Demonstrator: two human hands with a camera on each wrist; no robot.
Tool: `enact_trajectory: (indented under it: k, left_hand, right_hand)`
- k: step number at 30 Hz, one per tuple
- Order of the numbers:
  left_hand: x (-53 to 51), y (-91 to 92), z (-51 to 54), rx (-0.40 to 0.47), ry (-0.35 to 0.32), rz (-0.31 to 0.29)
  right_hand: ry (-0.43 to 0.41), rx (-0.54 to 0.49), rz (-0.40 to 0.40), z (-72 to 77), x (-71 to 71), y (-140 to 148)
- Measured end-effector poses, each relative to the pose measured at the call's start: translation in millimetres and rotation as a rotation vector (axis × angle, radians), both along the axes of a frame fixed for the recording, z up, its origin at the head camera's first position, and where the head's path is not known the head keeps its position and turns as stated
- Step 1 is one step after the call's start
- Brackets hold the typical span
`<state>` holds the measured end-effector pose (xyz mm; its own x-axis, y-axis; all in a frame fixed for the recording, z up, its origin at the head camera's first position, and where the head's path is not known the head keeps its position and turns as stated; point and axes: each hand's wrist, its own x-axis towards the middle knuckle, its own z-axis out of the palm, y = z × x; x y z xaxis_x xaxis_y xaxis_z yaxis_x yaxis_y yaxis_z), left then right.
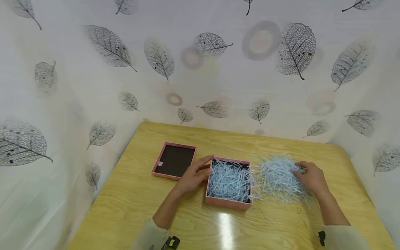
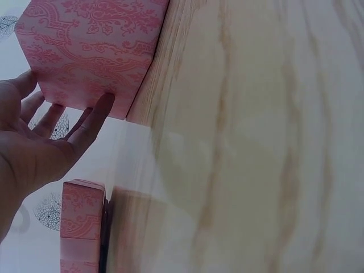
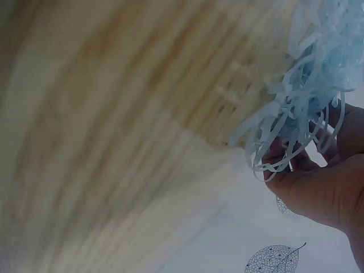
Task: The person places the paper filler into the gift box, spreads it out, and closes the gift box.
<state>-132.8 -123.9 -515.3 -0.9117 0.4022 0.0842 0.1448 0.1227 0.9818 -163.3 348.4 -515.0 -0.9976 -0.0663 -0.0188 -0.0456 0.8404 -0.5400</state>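
Observation:
A pink patterned box (image 1: 228, 203) stands on the table, full of pale blue shredded paper (image 1: 229, 180), with its dark lining showing along the rim. At its left side is my left hand (image 1: 193, 177), its spread fingertips touching the outer wall; the left wrist view shows the same hand (image 2: 42, 142) against the pink box wall (image 2: 96, 51). A loose heap of shredded paper (image 1: 278, 178) lies right of the box. My right hand (image 1: 312, 177) grips strands at the heap's right edge. In the right wrist view, thumb and fingers curl round paper strands (image 3: 301, 108).
Left of the box lies the pink lid (image 1: 176, 160), dark inside face up, with a small pale tab. A few stray strands bridge box and heap. The wooden table (image 1: 131, 208) meets a leaf-printed white curtain or wall covering (image 1: 218, 80) at its back and sides.

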Motion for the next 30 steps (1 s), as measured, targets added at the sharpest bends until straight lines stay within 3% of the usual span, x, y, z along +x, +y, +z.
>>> enact_trajectory:
  k: [3,6,11,19,24,30]
  left_hand:
    - [0.1,0.6,-1.4,-0.007,0.001,-0.002]
    - [0.6,1.3,-1.3,-0.009,0.006,0.000]
    - [0.8,1.6,0.5,-0.010,0.010,0.001]
    - [1.0,1.2,2.4,0.006,-0.015,0.003]
    - [0.8,1.1,0.7,0.004,-0.004,0.008]
    - [1.0,0.7,0.3,-0.001,0.003,0.005]
  right_hand:
    - [0.011,-0.023,-0.020,5.8,2.2,1]
    - [0.036,-0.076,-0.055,22.8,4.5,1]
    - [0.145,-0.117,-0.115,67.4,4.4,-6]
    - [0.292,-0.198,-0.134,143.1,12.6,-28]
    - [0.343,-0.266,-0.106,173.8,18.7,-46]
    - [0.369,-0.370,-0.014,197.8,31.1,-79]
